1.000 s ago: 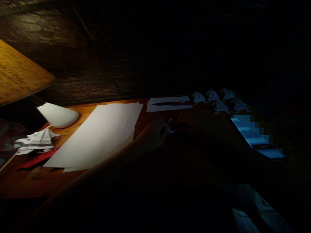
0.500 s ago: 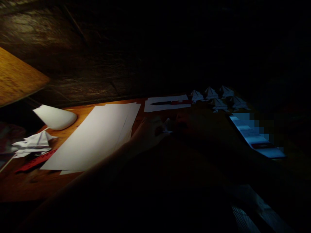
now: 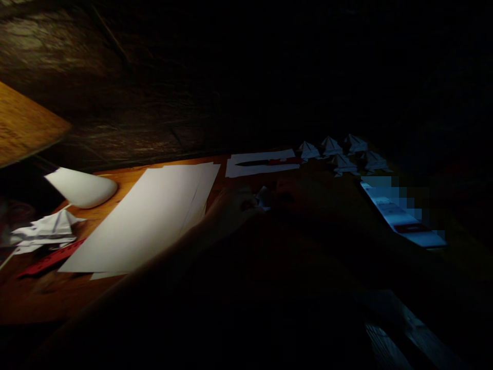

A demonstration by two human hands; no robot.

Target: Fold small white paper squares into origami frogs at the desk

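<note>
Near the middle of the dark table, a small piece of folded paper (image 3: 264, 198) shows pale between my two hands. My left hand (image 3: 235, 201) is closed on its left side, fingers bent around the paper. On the other side my right hand (image 3: 289, 194) is also closed at the paper, but deep shadow hides most of its fingers. Just beyond the hands, a knife (image 3: 265, 162) with a dark blade and red handle lies on some white paper sheets (image 3: 246, 172). Several folded paper figures (image 3: 344, 163) stand at the back right.
Large white sheets (image 3: 154, 216) lie left of my hands. Further left are a lamp's white base (image 3: 87, 187), its lit shade (image 3: 26, 126), another folded paper figure (image 3: 52, 228) and a red perforated object (image 3: 52, 258). To the right lies a phone (image 3: 400, 213) with a glowing screen.
The folded paper between my hands has turned slightly and its outline differs. The whole view has shifted a little, with the table things now slightly further left.
</note>
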